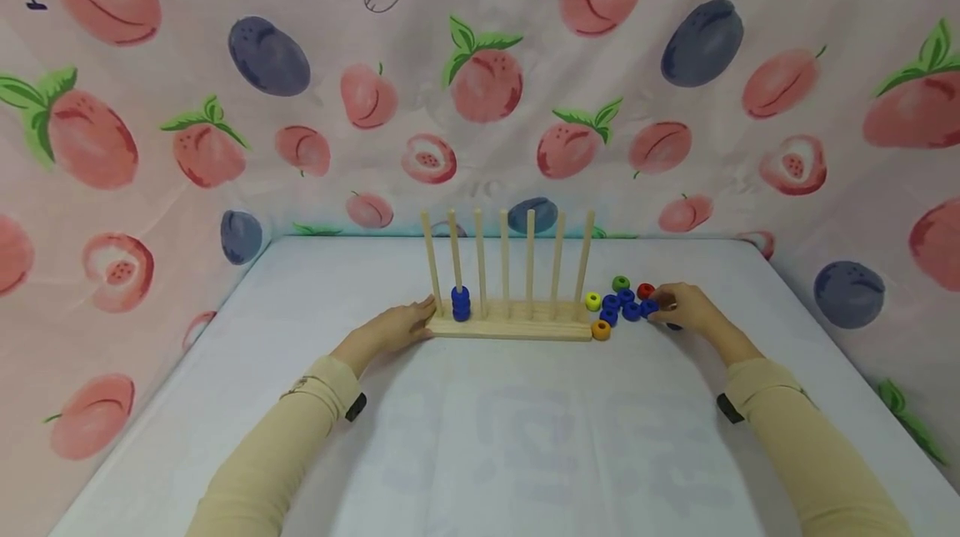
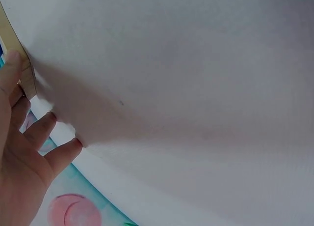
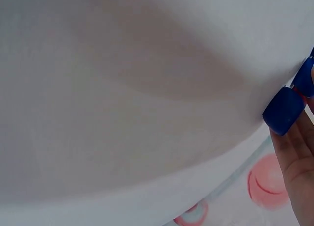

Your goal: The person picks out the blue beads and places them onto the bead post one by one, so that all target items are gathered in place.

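Observation:
A wooden peg rack with several upright rods stands on the white table. My left hand holds the rack's left end; in the left wrist view its thumb lies against the wooden base, other fingers spread on the tabletop. Blue beads are stacked on the second rod from the left. Right of the rack, my right hand pinches a blue bead at the edge of a loose bead group. Another blue bead lies by its fingers in the right wrist view.
Several loose blue beads lie beside the rack's right end, with a green bead, a red bead, a yellow bead and an orange bead. A fruit-print cloth rises behind the table.

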The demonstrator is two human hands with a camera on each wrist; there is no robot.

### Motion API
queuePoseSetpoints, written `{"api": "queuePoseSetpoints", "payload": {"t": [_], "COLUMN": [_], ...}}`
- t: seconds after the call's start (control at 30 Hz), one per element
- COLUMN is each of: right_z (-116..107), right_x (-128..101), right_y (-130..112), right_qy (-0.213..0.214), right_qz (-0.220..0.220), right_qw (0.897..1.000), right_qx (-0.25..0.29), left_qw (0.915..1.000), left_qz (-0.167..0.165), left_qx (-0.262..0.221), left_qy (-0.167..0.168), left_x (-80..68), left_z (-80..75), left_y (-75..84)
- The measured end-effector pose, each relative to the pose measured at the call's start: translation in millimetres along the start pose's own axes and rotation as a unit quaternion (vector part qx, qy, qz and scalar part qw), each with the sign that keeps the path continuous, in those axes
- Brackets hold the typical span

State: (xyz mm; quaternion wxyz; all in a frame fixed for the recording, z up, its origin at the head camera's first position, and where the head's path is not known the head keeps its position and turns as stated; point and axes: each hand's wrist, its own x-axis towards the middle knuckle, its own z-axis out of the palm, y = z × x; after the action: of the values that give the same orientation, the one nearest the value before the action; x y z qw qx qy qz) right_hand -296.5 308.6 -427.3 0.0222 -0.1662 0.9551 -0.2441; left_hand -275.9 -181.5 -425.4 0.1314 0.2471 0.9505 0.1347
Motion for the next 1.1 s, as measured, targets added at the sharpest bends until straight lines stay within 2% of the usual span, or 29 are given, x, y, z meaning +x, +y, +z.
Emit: {"api": "queuePoseSetpoints", "payload": {"t": [0.53, 0.8, 1.1], "right_z": [-7, -9, -8], "right_x": [-6, -10, -13], "right_y": [-6, -12, -16], "right_qy": [0.018, 0.014, 0.023], "right_qz": [0.009, 0.024, 0.014], "right_qw": [1.0, 1.0, 1.0], "right_qx": [-0.019, -0.008, 0.004], "left_qw": [0.9998, 0.9999, 0.9999], "left_qz": [0.009, 0.009, 0.005], "left_qx": [-0.006, -0.004, 0.0], "left_qy": [0.016, 0.014, 0.013], "left_x": [-2.9, -1.7, -2.5], "left_z": [1.1, 2.0, 1.5], "left_y": [1.7, 2.3, 3.5]}}
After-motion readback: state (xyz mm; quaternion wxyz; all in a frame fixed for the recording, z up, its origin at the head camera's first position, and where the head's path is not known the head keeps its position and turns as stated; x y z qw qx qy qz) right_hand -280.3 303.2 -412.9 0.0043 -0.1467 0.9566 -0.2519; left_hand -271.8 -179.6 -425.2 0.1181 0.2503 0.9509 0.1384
